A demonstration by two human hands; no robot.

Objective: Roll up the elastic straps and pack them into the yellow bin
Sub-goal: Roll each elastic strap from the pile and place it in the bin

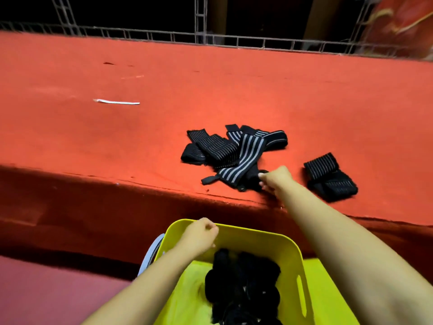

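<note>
At the near edge of the red felt-covered counter, the right hand is reaching into the loose pile of elastic straps and is closing its fingers on the dark end of the nearest striped strap, close to where a small pull tab is pointing left. The grip is looking like a pinch at one end only; how much of the strap is actually caught cannot be told, since the fingers are covering the contact.

The left hand is resting loosely curled over the far rim of the yellow bin, holding nothing that can be seen, and appears to be steadying it. The bin is sitting below the counter edge, in front of the person, and is already carrying a heap of dark rolled straps. A separate bundle of straps is lying to the right of the pile, well apart from it.

Assessment: the step in hand is drawing one strap free for rolling. The striped strap is lying across others, so lifting it by the end and pulling toward the counter edge should be separating it without dragging its neighbours off. Both hands will be needed for a tight roll, so the left hand should be leaving the rim. Starting the roll from the plain end and finishing at the tab end is likely to be keeping it from springing open.

A white strip is lying far left, unrelated.
</note>
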